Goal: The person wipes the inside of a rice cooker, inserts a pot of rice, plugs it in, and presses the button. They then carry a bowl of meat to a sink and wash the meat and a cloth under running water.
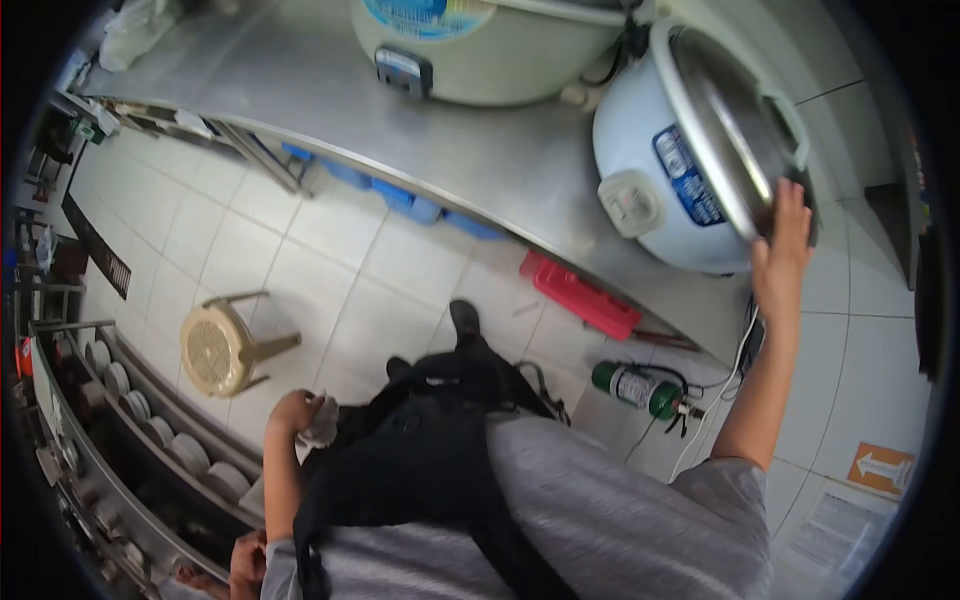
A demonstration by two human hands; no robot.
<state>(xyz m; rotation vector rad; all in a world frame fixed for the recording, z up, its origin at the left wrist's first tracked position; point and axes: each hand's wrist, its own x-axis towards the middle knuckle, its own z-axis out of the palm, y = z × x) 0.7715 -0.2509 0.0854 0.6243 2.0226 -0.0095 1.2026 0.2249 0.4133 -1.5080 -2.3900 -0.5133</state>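
My right hand [785, 245] rests against the lower right edge of the metal lid [728, 110] of a white rice cooker [640, 135], its fingers stretched out and its thumb apart. The cooker stands at the right end of a steel counter [480, 160] and looks tilted in this view. At the lower left, my left hand [296, 411] is closed around a crumpled whitish cloth [321, 424], held low beside my body. A larger rice cooker [500, 55] stands farther left on the counter.
A beige stool [218, 348] stands on the tiled floor. Below the counter lie a red case [580, 295] and blue containers [405, 200]. A green cylinder [635, 390] and cables are at right. Stacked dishes [188, 453] line the left rack. Another person's hand [248, 556] shows at lower left.
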